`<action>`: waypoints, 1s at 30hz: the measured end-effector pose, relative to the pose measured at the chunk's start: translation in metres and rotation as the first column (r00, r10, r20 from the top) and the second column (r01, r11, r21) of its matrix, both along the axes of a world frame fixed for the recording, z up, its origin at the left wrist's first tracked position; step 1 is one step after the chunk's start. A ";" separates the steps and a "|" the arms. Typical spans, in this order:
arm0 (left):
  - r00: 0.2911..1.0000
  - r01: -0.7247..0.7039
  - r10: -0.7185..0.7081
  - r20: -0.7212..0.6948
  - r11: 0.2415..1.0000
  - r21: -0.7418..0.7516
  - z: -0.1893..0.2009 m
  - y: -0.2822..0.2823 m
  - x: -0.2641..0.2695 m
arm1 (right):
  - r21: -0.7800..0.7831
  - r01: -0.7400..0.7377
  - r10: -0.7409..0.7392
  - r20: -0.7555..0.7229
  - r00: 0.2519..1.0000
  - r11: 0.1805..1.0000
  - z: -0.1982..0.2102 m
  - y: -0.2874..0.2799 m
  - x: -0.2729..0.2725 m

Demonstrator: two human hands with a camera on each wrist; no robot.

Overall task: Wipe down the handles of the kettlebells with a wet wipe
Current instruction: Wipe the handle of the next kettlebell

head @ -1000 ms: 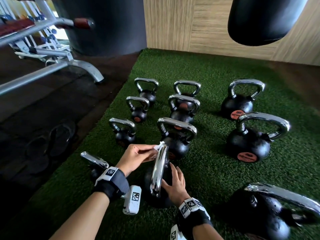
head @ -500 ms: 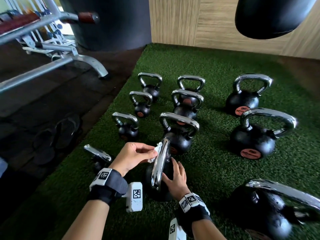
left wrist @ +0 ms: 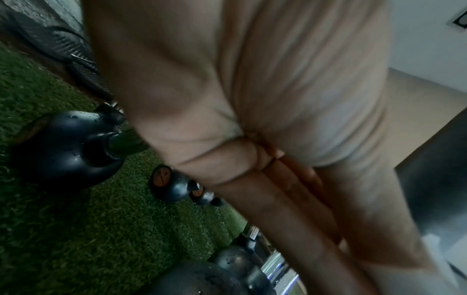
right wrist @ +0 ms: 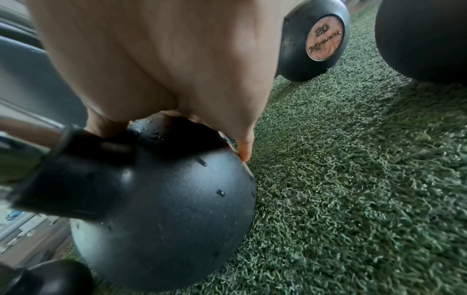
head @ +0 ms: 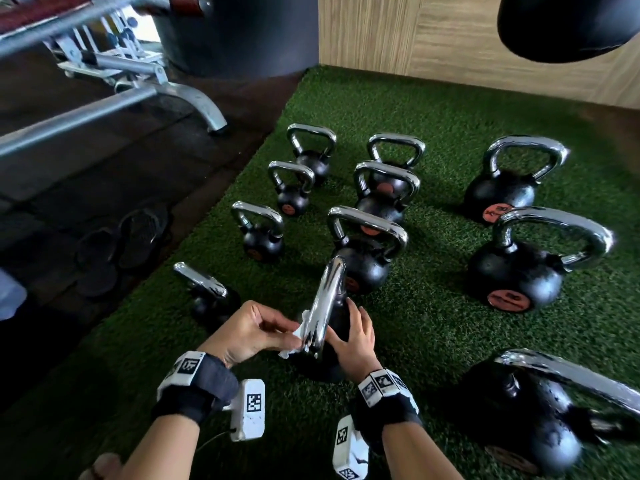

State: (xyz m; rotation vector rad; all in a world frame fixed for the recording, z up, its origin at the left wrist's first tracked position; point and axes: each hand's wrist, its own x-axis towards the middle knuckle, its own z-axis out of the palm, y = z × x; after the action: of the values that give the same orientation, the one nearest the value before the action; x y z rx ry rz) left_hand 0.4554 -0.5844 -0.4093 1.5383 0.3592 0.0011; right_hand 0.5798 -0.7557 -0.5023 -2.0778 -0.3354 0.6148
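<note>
Several black kettlebells with chrome handles stand on green turf (head: 433, 323). The nearest one (head: 322, 365) has its chrome handle (head: 323, 306) end-on to me. My left hand (head: 256, 330) pinches a white wet wipe (head: 298, 336) against the near, lower part of that handle. My right hand (head: 353, 337) lies with spread fingers on the black ball; in the right wrist view the palm (right wrist: 177, 69) rests on the ball (right wrist: 164, 209). The left wrist view shows mostly the back of my fingers (left wrist: 278, 199); the wipe is hidden there.
A small kettlebell (head: 207, 296) sits just left of my left hand, a large one (head: 526, 410) at the lower right. A metal bench frame (head: 114, 95) and dark sandals (head: 121, 244) are on the dark floor at left. A punch bag (head: 568, 26) hangs top right.
My left hand has slid the wipe down the handle from its far top end towards me. The right hand stays on the ball. The head view has moved closer.
</note>
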 end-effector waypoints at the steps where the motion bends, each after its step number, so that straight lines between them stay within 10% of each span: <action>1: 1.000 -0.004 0.004 0.006 1.000 -0.004 -0.001 -0.001 -0.001 | 0.000 0.004 -0.004 0.003 1.000 1.000 -0.001 0.000 0.000; 16: 0.999 -0.012 0.021 -0.048 0.984 0.175 -0.009 0.018 0.026 | -0.186 -0.144 0.160 0.073 0.984 0.972 0.045 -0.014 0.020; 21: 0.973 -0.171 0.149 0.179 0.979 0.114 0.031 0.035 0.077 | 0.320 -0.012 -0.154 0.489 0.859 0.947 0.121 -0.005 0.041; 25: 0.964 -0.130 0.145 0.224 0.988 -0.080 0.047 0.033 0.111 | 0.363 -0.261 0.007 0.574 0.819 0.894 0.152 0.014 0.056; 30: 0.969 -0.108 0.121 0.218 0.992 -0.071 0.046 0.038 0.129 | 0.364 -0.237 -0.048 0.625 0.779 0.901 0.149 0.029 0.075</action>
State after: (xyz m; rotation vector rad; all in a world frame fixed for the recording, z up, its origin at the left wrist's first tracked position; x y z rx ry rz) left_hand 0.5848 -0.5463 -0.3630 1.4408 0.2673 0.2492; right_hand 0.6552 -0.7265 -0.3532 -1.7786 -0.8829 -0.1271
